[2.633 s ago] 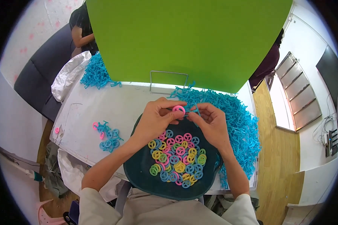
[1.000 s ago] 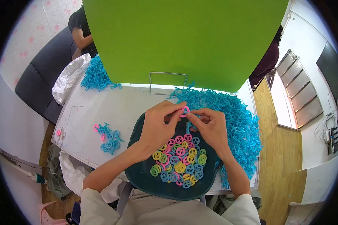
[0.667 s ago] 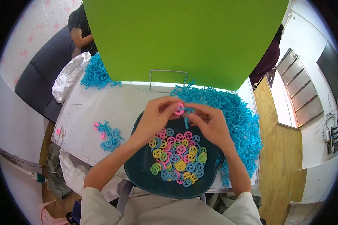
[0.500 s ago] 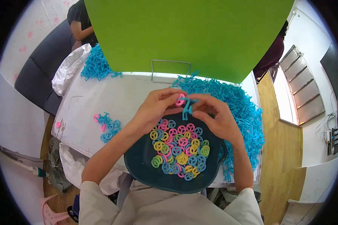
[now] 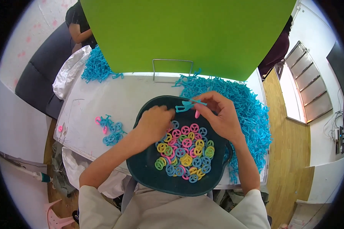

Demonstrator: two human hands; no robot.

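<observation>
A: The right hand (image 5: pixel 221 116), just above the middle of the head view, has its fingers pinched shut on a blue plastic piece (image 5: pixel 187 105) with a pink wheel (image 5: pixel 197 113) hanging just under it.

B: And the left hand (image 5: pixel 154 123)?

A: Centre of the frame, curled over the far side of the dark bowl (image 5: pixel 141 168). Its fingertips are near the blue piece's left end, but I cannot tell whether they grip anything.

B: What's in the bowl?

A: A heap of small wheels (image 5: pixel 183 150), pink, yellow, blue and green, lying in the lower middle. A big pile of blue pieces (image 5: pixel 248 110) spreads over the white bench (image 5: pixel 103 99) at the right, and a few joined blue-and-pink pieces (image 5: pixel 110 128) lie at the left.

B: So which step?

A: I'd judge a wheel is being fitted onto the blue piece. The next move seems to call for steadying the piece and pressing the wheel home squarely.
</observation>
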